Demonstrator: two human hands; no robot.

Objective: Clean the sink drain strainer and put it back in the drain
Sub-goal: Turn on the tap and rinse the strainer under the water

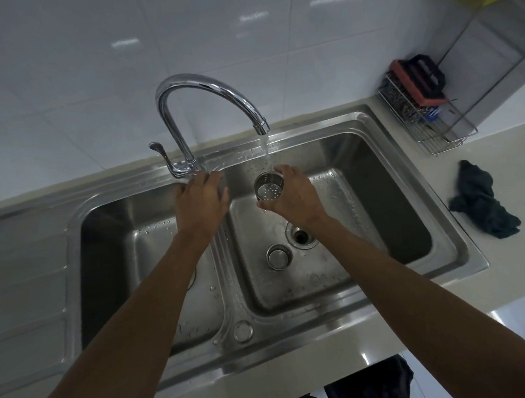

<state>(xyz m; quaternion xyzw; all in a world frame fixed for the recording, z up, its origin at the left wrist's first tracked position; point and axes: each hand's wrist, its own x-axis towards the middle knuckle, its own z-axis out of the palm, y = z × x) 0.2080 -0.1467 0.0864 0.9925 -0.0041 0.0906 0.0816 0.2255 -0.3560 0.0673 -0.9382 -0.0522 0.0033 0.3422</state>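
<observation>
My right hand (291, 194) holds a perforated steel drain strainer basket (269, 186) over the right basin, tilted with its open mouth up under the running water (266, 152) from the chrome tap (208, 90). Thumb and fingers clasp its sides. Below it the drain hole (301, 237) stands uncovered, and a round steel stopper cap (278, 256) lies on the basin floor beside it. My left hand (202, 198) rests palm down on the sink's back rim by the tap base, near the lever (160, 152), holding nothing.
The double steel sink (455, 244) is set in a pale counter. A dark cloth (482, 201) lies crumpled on the counter to the right. A wire rack (423, 122) with a red and black scrubber stands in the back right corner against the tiled wall.
</observation>
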